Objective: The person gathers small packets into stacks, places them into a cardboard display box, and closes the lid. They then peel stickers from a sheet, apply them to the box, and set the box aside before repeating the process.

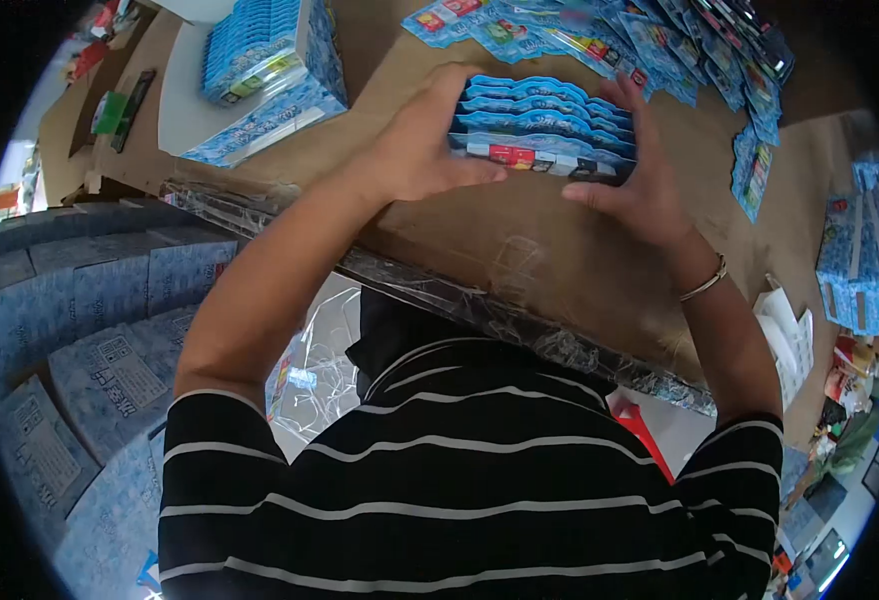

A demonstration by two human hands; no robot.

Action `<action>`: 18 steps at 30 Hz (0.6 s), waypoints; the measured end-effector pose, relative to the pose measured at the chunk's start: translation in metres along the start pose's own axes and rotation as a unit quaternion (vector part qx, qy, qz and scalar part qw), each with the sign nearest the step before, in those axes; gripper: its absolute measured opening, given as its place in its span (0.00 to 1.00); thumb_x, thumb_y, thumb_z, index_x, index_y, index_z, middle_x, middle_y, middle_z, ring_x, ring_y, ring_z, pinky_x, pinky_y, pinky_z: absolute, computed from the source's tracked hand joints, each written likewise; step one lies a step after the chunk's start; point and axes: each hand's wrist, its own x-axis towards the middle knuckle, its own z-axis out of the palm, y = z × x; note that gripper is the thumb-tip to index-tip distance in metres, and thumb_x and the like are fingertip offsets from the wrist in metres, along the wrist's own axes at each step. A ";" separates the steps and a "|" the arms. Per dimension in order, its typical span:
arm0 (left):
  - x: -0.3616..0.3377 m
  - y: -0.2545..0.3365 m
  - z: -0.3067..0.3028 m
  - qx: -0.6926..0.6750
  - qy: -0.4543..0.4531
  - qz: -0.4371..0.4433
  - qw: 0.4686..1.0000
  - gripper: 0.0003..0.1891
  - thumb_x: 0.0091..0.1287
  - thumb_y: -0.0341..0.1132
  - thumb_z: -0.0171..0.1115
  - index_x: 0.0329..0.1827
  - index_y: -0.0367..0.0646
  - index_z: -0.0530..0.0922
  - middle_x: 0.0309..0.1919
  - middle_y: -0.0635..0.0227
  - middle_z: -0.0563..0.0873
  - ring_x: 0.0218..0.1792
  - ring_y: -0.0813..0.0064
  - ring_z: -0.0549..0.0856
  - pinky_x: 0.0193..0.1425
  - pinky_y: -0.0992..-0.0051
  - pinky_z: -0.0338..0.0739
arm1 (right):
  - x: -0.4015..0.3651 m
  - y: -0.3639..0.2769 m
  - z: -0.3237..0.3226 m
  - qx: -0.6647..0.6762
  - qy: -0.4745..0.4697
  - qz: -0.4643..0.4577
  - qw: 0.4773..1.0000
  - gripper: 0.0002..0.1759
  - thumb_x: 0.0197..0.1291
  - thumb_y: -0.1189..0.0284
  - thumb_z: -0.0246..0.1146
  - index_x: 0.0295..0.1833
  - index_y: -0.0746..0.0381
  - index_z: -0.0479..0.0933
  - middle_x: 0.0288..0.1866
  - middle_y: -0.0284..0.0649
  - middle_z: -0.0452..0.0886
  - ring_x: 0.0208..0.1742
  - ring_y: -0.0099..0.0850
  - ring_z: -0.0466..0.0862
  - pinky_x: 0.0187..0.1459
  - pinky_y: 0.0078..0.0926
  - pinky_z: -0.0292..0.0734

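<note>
Between my two hands, above the brown tabletop, is a stack of blue printed packets (545, 120) with wavy top edges. My left hand (428, 140) grips its left end, thumb along the front face. At the right end, my right hand (640, 175) presses with its thumb in front and its fingers up the side. An open display box (270, 125) filled with similar blue packets stands to the left of my left hand. Beyond my hands, loose blue packets (600, 40) lie spread in a heap, and one packet (752, 175) lies apart at the right.
Brown cardboard (520, 260) covers the table, its front edge wrapped in clear tape. Blue printed cartons (110, 370) are piled at the lower left. Flat blue box pieces (855, 255) lie at the right, near white paper (785, 335). A dark strip (134, 110) lies at upper left.
</note>
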 end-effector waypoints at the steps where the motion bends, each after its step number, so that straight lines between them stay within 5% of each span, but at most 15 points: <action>1: 0.000 -0.001 0.003 0.002 0.003 -0.002 1.000 0.38 0.43 0.37 0.76 0.55 0.38 0.63 0.45 0.50 0.76 0.47 0.55 0.78 0.51 0.67 0.73 | 0.002 -0.001 0.001 0.058 0.003 0.038 0.998 0.55 0.37 0.66 0.76 0.69 0.61 0.50 0.62 0.51 0.66 0.61 0.40 0.70 0.58 0.33 0.68; 7: 0.003 0.000 -0.010 -0.115 -0.003 -0.024 0.993 0.36 0.46 0.42 0.75 0.55 0.38 0.66 0.47 0.52 0.76 0.46 0.60 0.78 0.52 0.70 0.72 | -0.003 -0.004 0.002 0.055 0.009 0.133 0.990 0.50 0.38 0.65 0.76 0.65 0.67 0.55 0.57 0.51 0.70 0.56 0.36 0.74 0.55 0.31 0.70; 11: 0.072 0.010 -0.034 -0.049 -0.173 -0.121 0.976 0.35 0.54 0.66 0.56 0.45 0.38 0.78 0.38 0.53 0.82 0.46 0.63 0.80 0.49 0.69 0.73 | -0.004 0.003 0.008 0.121 0.011 0.126 0.985 0.41 0.42 0.68 0.74 0.58 0.69 0.59 0.49 0.46 0.76 0.49 0.32 0.78 0.52 0.28 0.73; 13: 0.090 0.051 -0.031 0.087 -0.293 -0.145 0.941 0.28 0.57 0.56 0.62 0.35 0.33 0.79 0.30 0.56 0.82 0.35 0.64 0.81 0.41 0.69 0.75 | -0.007 0.006 0.008 0.075 0.025 0.125 0.989 0.39 0.42 0.69 0.74 0.57 0.67 0.60 0.49 0.45 0.76 0.49 0.31 0.78 0.52 0.28 0.73; 15: 0.093 0.084 -0.027 0.211 -0.403 -0.158 0.876 0.27 0.53 0.52 0.67 0.39 0.33 0.78 0.32 0.53 0.82 0.36 0.57 0.82 0.42 0.65 0.76 | -0.003 -0.004 0.006 0.112 0.011 0.149 0.982 0.38 0.42 0.70 0.74 0.56 0.67 0.60 0.49 0.45 0.76 0.49 0.30 0.77 0.52 0.27 0.73; 18: 0.061 0.079 -0.009 0.240 -0.326 -0.042 0.913 0.22 0.52 0.43 0.69 0.42 0.34 0.76 0.34 0.51 0.83 0.40 0.55 0.83 0.42 0.62 0.77 | -0.003 -0.002 0.006 0.142 -0.004 0.170 0.975 0.37 0.42 0.71 0.74 0.56 0.66 0.61 0.49 0.44 0.75 0.49 0.31 0.77 0.51 0.27 0.73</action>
